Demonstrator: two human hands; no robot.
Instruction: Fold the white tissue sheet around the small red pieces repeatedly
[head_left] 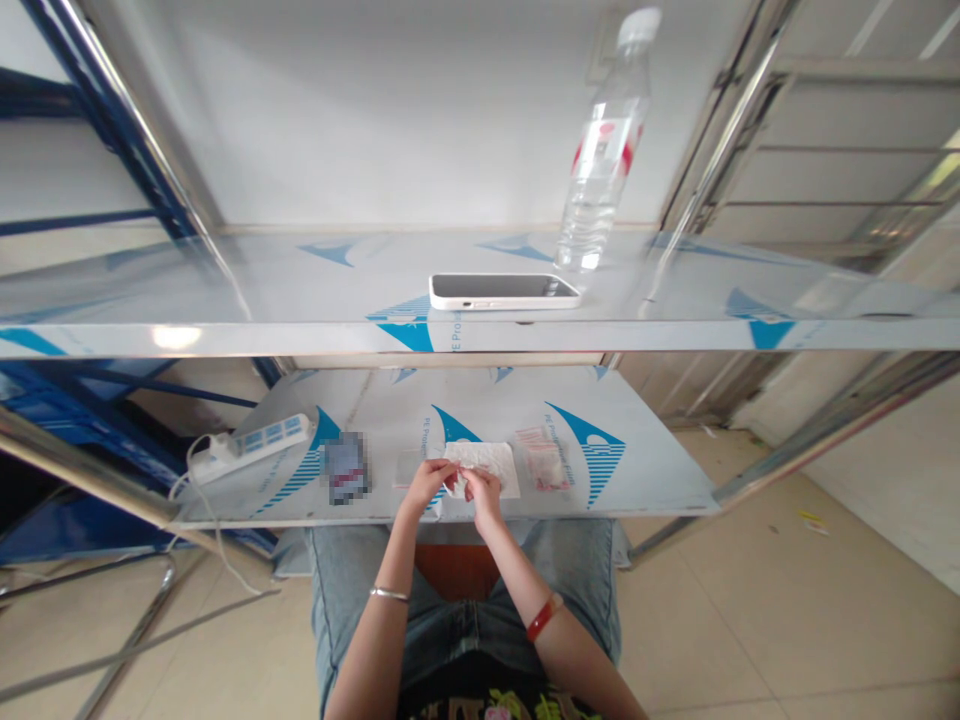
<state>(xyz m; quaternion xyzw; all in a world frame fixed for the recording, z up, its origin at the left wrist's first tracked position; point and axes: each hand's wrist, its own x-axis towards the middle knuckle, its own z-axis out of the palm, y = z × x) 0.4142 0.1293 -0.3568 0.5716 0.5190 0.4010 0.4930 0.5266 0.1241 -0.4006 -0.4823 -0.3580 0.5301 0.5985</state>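
My left hand point(430, 484) and my right hand point(484, 490) meet near the front edge of the lower shelf, fingertips pinched close together. Whatever they pinch is too small to make out. Just under and behind the fingers lies a white, creased paper sheet or tissue point(504, 462). To its right rests a clear plastic bag with red print point(543, 462), with something pale inside. A faint, flat clear packet point(406, 468) lies beside my left hand, partly covered by it.
A power strip point(259, 445) with a white cable and a blurred-out item point(348, 468) occupy the lower shelf's left side. Above, the upper shelf point(300, 290) juts out, bearing a phone point(504, 290) and a water bottle point(606, 150). Metal posts flank both shelves.
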